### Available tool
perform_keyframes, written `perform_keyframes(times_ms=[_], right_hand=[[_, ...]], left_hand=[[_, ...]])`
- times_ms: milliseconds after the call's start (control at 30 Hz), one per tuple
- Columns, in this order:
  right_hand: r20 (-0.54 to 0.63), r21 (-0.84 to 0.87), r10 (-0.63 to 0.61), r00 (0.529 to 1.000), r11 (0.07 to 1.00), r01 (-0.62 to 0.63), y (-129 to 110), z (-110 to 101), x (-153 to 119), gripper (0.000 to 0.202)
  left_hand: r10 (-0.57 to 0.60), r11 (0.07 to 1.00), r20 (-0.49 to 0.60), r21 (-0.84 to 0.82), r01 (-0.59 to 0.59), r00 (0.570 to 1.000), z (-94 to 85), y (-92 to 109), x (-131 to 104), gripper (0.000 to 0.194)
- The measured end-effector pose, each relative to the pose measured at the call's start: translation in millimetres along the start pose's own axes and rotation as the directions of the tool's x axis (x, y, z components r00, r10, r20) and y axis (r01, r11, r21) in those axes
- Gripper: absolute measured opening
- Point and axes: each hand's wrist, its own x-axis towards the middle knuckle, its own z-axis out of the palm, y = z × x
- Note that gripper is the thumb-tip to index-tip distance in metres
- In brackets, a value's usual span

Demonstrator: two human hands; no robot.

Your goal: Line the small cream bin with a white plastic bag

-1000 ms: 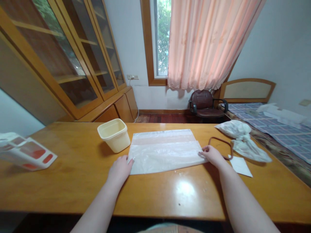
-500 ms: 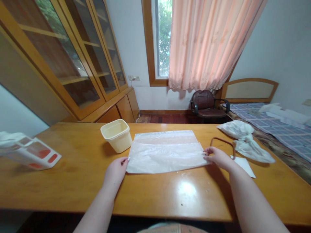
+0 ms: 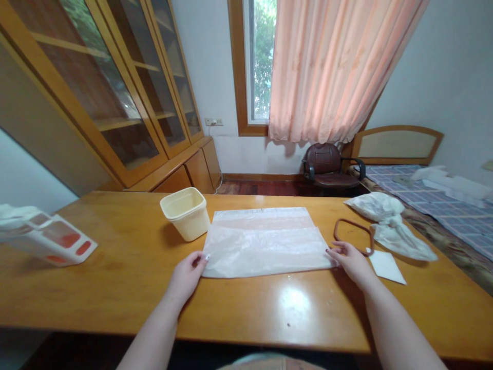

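A thin white plastic bag (image 3: 265, 252) lies spread flat on the wooden table, its near half folded over so a second layer shows behind. My left hand (image 3: 190, 272) pinches its left near corner between thumb and fingers. At the right near corner, the fingers of my right hand (image 3: 350, 262) close on the edge of the bag. Left of the bag stands a cream plastic bin (image 3: 188, 218), open at the top. A brown rounded frame (image 3: 352, 221) lies just behind my right hand, partly covered by it.
A white sheet of paper (image 3: 388, 267) lies right of my right hand. Behind it rests a knotted white plastic bag (image 3: 402, 236). At the far left is a white holder with orange parts (image 3: 65, 241). The wooden table (image 3: 239, 313) has its edge near my body; a chair (image 3: 327, 167) stands beyond.
My right hand has shifted slightly toward me and right along with the bag's corner, showing more of the brown frame. My left hand stays at its corner, its thumb turned a little.
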Motion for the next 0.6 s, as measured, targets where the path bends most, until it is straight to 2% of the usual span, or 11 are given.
perform_keyframes(times_ms=[167,300,433,600], right_hand=[[0.110,-0.035,0.009,0.994,0.999,-0.005,3.7,-3.2,-0.4,0.041],[0.106,-0.152,0.007,0.994,0.988,0.009,-4.3,-8.4,-6.2,0.040],[0.112,-0.244,0.054,0.992,0.970,-0.025,-14.8,-11.5,-12.4,0.039],[0.144,-0.276,0.060,0.988,0.961,-0.018,-23.7,-7.8,-18.1,0.035]], left_hand=[[-0.063,0.986,-0.044,-0.159,0.055,0.997,-6.3,-2.4,-1.5,0.042],[-0.136,0.965,0.028,-0.224,0.139,0.990,-8.5,2.1,-5.2,0.041],[-0.155,0.983,0.085,-0.084,0.162,0.984,-12.6,3.6,-9.6,0.038],[-0.108,0.977,0.123,0.198,0.083,0.987,-18.7,-2.9,-13.8,0.032]])
